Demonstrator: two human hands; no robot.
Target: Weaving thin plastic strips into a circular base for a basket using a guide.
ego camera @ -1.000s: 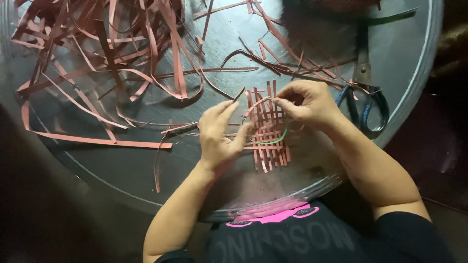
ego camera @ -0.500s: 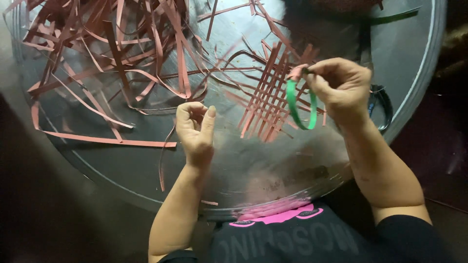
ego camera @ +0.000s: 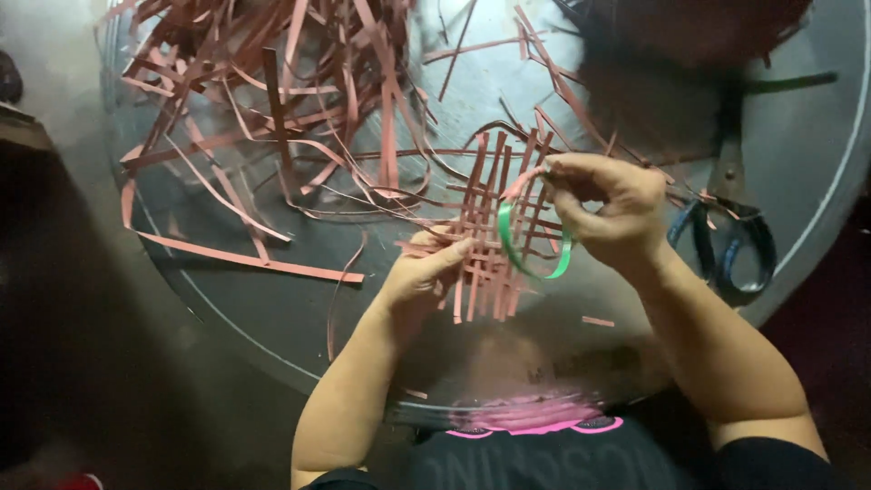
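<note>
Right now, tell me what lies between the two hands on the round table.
In the head view, the woven mat of pink strips lies between the left hand and the right hand, with the green strip looping across it.

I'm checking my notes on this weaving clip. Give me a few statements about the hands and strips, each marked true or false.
1. The right hand pinches a green strip. True.
2. The left hand holds the scissors. False: it touches the woven pink lattice; the scissors lie on the round table.
3. The green strip curves in a loop. True.
4. The loose pink strips are stacked neatly. False: they lie tangled.
</note>
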